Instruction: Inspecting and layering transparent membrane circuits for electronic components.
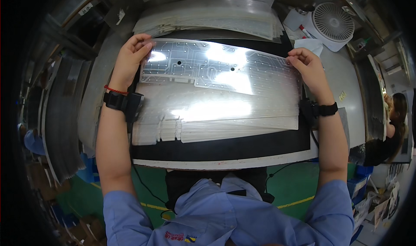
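Note:
Between my two hands is a clear plastic keyboard membrane sheet, printed with fine circuit lines and dots and pierced by two dark holes. My left hand pinches its upper left corner between thumb and fingers. At the upper right corner, my right hand has the same sheet in a thumb-and-finger pinch. Beneath it lies a fanned stack of similar clear sheets on a black mat. Bright glare hides part of the printed lines.
Behind the mat rests another stack of clear sheets. A white fan stands at the back right, near a red marker. Tall stacks of sheets line the left side. Another person is at the far right. Cables hang by the table's front edge.

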{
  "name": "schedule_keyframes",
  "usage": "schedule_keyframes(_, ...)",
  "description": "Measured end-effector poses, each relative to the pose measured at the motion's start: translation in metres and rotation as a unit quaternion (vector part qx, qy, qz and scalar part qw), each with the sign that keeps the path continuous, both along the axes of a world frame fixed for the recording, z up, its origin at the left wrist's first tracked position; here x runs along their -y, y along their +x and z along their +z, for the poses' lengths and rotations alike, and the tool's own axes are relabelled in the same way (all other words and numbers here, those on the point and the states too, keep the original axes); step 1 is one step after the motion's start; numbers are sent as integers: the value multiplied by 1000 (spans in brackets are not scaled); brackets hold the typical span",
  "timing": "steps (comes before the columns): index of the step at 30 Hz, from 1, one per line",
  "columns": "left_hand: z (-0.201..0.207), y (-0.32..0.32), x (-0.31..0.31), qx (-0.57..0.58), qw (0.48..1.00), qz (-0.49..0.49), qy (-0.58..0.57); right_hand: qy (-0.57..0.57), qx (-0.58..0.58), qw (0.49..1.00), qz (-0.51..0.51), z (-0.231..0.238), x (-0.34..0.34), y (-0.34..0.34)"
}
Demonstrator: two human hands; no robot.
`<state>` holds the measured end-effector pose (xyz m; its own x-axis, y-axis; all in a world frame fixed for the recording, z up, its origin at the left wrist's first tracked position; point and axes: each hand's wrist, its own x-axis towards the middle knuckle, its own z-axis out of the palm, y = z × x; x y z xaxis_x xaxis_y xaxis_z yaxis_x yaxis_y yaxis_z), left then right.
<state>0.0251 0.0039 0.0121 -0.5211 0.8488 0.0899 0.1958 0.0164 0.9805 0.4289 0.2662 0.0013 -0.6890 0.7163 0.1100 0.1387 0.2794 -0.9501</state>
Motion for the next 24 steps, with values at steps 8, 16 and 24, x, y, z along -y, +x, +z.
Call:
schedule_keyframes(8, -6, -5, 0, 43, 998, -27, -41, -92, -38, 995, -23, 0, -4, 0)
schedule_keyframes(16, -6, -3, 2, 81, 985, -82, -132, -116, -67, 991, -26, -2, -6, -1)
schedule_keyframes(24, -5, -2, 1, 85, 984, -89, -128, -117, -93, 988, -43, -10, -15, 5)
